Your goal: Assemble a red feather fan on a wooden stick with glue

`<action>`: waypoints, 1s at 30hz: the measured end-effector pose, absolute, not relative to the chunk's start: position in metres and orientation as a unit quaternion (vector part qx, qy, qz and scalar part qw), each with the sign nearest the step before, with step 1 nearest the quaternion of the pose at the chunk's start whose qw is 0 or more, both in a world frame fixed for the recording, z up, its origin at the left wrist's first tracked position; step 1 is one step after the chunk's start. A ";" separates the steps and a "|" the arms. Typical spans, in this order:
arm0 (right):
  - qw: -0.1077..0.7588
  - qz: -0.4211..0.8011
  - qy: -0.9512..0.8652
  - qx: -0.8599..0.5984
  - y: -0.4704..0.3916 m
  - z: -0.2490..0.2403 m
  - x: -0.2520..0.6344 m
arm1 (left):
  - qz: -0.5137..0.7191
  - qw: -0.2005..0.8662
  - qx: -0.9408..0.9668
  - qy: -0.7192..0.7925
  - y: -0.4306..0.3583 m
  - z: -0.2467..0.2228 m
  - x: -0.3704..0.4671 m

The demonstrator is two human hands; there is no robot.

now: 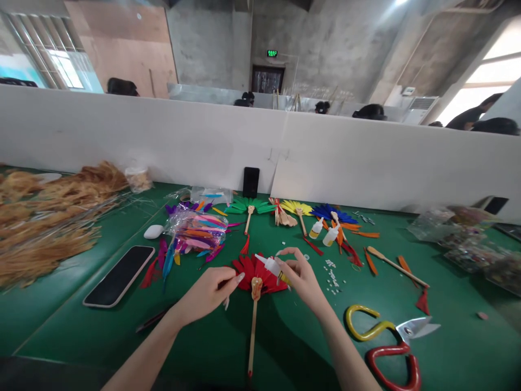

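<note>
A red feather fan (256,288) with a wooden stick handle lies on the green table, its handle toward me. My right hand (299,277) holds a small white glue bottle (272,265) over the fan's right side, with its nozzle pointing up and left. At the fan's left edge is my left hand (212,290), its thumb and index finger close together near the red feathers. Whatever may be between those fingertips is too small to make out.
Scissors (401,331) lie at the right, a phone (119,276) at the left. Bagged colored feathers (199,231) are behind my left hand. Green (251,206), yellow (298,209) and blue fans (331,213), two glue bottles (330,235) and white beads (332,274) sit farther back. A white partition (203,141) stands behind.
</note>
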State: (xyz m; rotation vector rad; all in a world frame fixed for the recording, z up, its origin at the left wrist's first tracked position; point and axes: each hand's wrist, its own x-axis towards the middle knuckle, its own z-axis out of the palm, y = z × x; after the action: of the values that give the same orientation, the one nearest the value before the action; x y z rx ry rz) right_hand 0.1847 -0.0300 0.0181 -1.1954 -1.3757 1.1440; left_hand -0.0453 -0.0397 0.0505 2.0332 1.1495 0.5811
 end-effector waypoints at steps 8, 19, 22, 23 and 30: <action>0.507 0.480 -0.539 -0.470 -0.025 0.008 0.185 | 0.293 0.380 0.784 0.394 -0.012 0.047 -0.021; 0.543 0.470 -0.515 -0.469 -0.025 -0.011 0.187 | 0.382 0.313 0.772 0.399 -0.007 0.032 0.014; 0.535 0.443 -0.536 -0.480 -0.026 -0.013 0.188 | 0.391 0.282 0.799 0.359 -0.011 0.018 0.016; 0.529 0.434 -0.545 -0.485 -0.026 -0.012 0.189 | 0.390 0.282 0.807 0.342 -0.012 0.014 0.015; 0.515 0.413 -0.567 -0.493 -0.029 -0.012 0.188 | 0.361 0.270 0.829 0.331 -0.018 0.002 0.016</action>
State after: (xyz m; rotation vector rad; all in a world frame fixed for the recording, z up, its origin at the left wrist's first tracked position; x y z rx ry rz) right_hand 0.1881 -0.0291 -0.0119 -1.1847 -1.3629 0.9916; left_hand 0.0156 -0.0179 0.0023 2.2348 0.8913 0.9725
